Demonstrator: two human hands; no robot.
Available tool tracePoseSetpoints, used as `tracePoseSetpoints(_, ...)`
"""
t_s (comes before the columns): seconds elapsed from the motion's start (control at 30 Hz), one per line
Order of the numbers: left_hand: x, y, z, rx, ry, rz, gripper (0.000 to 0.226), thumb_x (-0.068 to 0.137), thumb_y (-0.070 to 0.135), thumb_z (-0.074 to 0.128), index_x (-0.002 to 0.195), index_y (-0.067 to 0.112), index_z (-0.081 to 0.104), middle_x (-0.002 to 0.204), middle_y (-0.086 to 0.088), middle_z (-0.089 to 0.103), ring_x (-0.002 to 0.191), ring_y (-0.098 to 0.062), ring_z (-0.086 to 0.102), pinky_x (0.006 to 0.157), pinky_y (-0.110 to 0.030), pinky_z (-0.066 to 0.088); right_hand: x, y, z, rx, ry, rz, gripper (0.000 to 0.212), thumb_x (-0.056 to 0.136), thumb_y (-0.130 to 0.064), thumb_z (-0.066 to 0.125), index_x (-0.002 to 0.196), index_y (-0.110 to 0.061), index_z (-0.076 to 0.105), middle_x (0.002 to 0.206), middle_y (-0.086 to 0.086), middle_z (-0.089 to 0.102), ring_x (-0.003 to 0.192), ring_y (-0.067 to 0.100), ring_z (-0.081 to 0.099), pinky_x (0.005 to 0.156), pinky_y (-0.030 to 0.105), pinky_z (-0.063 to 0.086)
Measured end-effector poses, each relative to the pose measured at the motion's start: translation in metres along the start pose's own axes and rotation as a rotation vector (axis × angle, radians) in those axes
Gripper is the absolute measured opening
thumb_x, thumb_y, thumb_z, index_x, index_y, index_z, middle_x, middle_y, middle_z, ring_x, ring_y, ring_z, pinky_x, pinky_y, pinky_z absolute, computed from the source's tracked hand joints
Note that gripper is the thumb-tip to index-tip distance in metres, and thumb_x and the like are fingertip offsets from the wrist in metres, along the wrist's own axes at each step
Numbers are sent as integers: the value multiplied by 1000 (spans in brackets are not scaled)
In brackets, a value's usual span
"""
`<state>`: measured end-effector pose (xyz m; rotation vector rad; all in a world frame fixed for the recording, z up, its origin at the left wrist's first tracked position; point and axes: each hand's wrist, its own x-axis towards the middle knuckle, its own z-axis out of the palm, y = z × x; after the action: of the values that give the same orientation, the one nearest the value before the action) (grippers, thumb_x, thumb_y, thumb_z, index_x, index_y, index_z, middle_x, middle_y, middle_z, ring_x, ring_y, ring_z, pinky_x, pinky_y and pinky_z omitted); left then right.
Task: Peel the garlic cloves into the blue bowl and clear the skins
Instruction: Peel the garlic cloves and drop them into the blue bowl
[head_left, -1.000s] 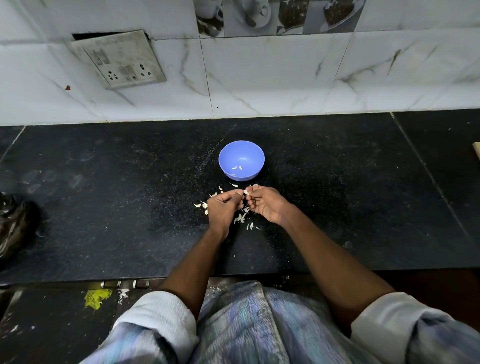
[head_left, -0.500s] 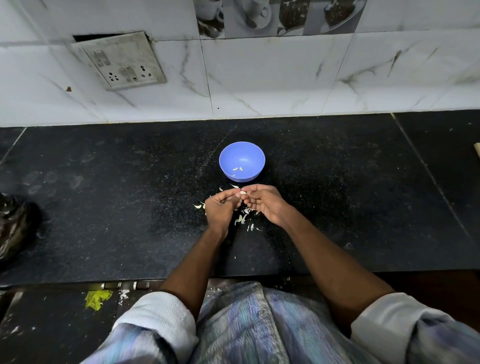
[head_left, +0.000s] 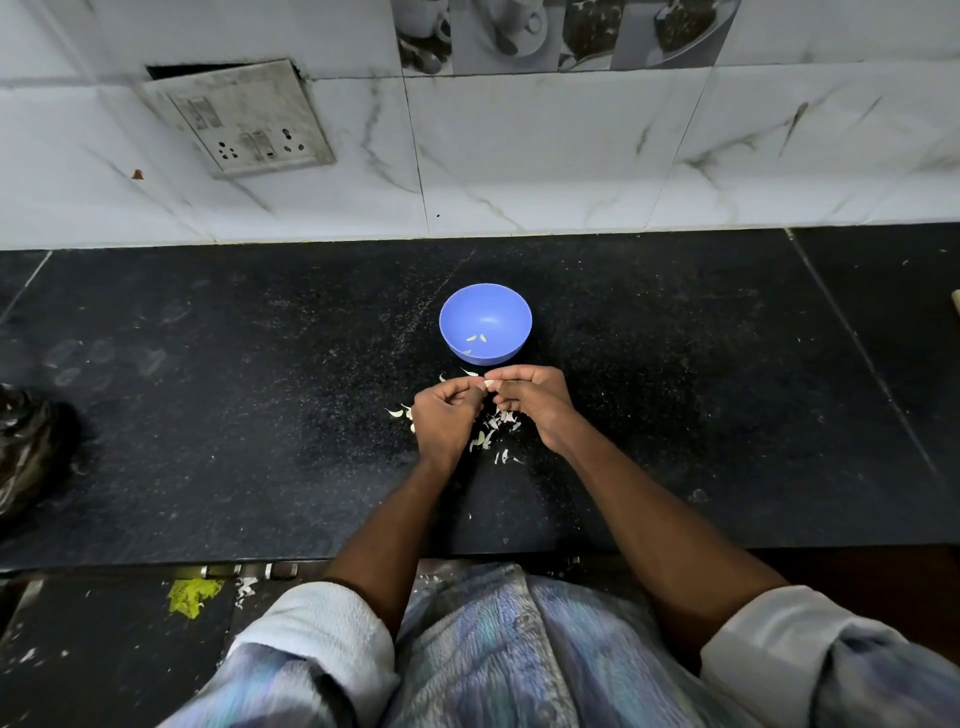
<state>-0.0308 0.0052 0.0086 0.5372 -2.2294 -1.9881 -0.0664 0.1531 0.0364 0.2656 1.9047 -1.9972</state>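
Note:
A small blue bowl (head_left: 485, 322) stands on the black counter with a few pale garlic pieces inside. Just in front of it, my left hand (head_left: 447, 415) and my right hand (head_left: 530, 402) meet fingertip to fingertip, both pinching one small garlic clove (head_left: 489, 384). Only a pale tip of the clove shows between the fingers. White garlic skins (head_left: 493, 434) lie scattered on the counter under and around both hands.
The black stone counter (head_left: 260, 415) runs wide on both sides. A dark crumpled bag (head_left: 26, 447) sits at the far left edge. A switch plate (head_left: 241, 119) hangs on the marble wall behind. A yellow scrap (head_left: 192, 597) lies below the counter's front edge.
Both hands have lifted slightly toward the bowl while still working the same clove between their fingertips. The bowl and the skins have not moved.

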Motion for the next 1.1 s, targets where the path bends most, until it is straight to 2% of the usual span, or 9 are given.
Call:
tracePoseSetpoints(0.17, -2, 2, -1, 81, 27, 49, 9, 91, 19, 77, 92, 23, 86, 83, 10, 80, 80, -18, 78, 77, -41, 63, 3, -1, 3, -25, 53, -20, 13, 84, 3, 77, 97, 2, 76, 87, 17, 78, 77, 21, 73, 77, 31, 62)
tracePoseSetpoints(0.3, -5, 4, -2, 194, 25, 95, 8, 90, 25, 78, 85, 25, 85, 76, 15, 78, 78, -12, 77, 73, -38, 63, 6, 2, 5, -142, 70, -63, 9, 85, 1, 76, 91, -4, 78, 83, 14, 78, 75, 20, 73, 79, 35, 62)
tracePoseSetpoints(0.53, -6, 6, -4, 369, 1, 167, 13, 89, 31, 76, 85, 23, 85, 67, 5, 75, 67, -16, 73, 64, -37, 59, 4, 2, 3, -338, 37, -161, 19, 88, 5, 70, 88, -11, 79, 79, 8, 78, 71, 16, 72, 77, 34, 63)
tracePoseSetpoints(0.6, -6, 8, -4, 388, -14, 194, 16, 88, 32, 75, 82, 20, 83, 66, 0, 73, 58, -12, 65, 62, -37, 57, 3, 2, 2, -368, 29, -176, 23, 87, 5, 70, 86, -15, 79, 78, 6, 78, 70, 15, 71, 76, 34, 63)
tracePoseSetpoints(0.73, -5, 7, -4, 358, -12, 215, 27, 84, 36, 71, 73, 12, 78, 56, -5, 62, 55, 0, 42, 55, -37, 50, 3, 3, -1, -377, 12, -174, 21, 86, 6, 70, 87, -14, 79, 77, 8, 77, 69, 16, 70, 75, 35, 62)
tracePoseSetpoints(0.8, -3, 3, -5, 344, 0, 235, 34, 82, 40, 70, 71, 8, 74, 59, -12, 60, 56, -3, 41, 54, -40, 50, 2, 1, -1, -346, 5, -162, 18, 87, 6, 70, 90, -8, 79, 79, 13, 77, 67, 16, 68, 71, 31, 61)
tracePoseSetpoints(0.93, 1, 1, -5, 273, 16, 178, 36, 82, 36, 71, 68, 3, 68, 55, -3, 51, 58, -6, 41, 55, -41, 49, 1, -2, 0, -248, -1, -114, 13, 88, 8, 69, 95, 0, 77, 83, 18, 76, 66, 14, 65, 67, 24, 58)
tracePoseSetpoints(1.03, -1, 6, -4, 158, -16, 80, 20, 86, 26, 71, 75, 12, 81, 60, 1, 69, 58, -6, 53, 59, -35, 52, 1, -3, -1, -133, -1, -61, 13, 87, 6, 71, 100, 5, 74, 91, 24, 76, 68, 15, 66, 68, 23, 57)
tracePoseSetpoints(1.1, -2, 7, -3, 96, -37, 50, 16, 89, 20, 70, 83, 17, 84, 70, -2, 76, 63, -10, 63, 66, -38, 58, 1, -4, -1, -99, 16, -33, 15, 87, 6, 72, 102, 5, 74, 92, 24, 76, 69, 15, 67, 68, 22, 57)
